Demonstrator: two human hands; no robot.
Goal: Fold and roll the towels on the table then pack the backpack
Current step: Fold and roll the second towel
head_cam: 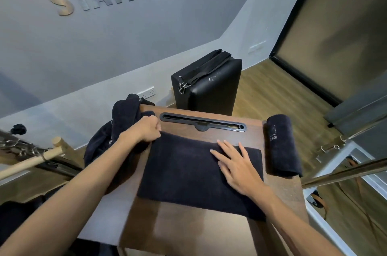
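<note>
Head view shows a dark towel (199, 174) spread flat as a folded rectangle in the middle of the wooden counter (278, 197), and every place below is given from that towel. The right hand (236, 167) lies palm down on its right half, fingers (225, 146) spread wide and flat, pressing the cloth and gripping nothing. The left hand (147, 130) sits at the towel's far-left corner, fingers curled tight in a fist that pinches the cloth there; whether it also holds the heap beside it I cannot tell.

To the right of the towel, just apart from its edge, a rolled towel (282, 146) lies finished on the counter's right margin. To the left and beyond the far-left corner, a heap of unfolded dark towels (125, 115) hangs over the counter's edge. Beyond the towel's far edge runs a black slot (203, 122) set into the counter, and farther off a black padded box (207, 86) with straps stands on the floor. A backpack I cannot pick out for certain.

The step in hand looks like folding this second towel, smoothing it ahead of the roll. The next move probably calls for the right hand to keep the cloth pinned flat while the left brings its edge over, edges aligned, so the roll starts tight and even.
</note>
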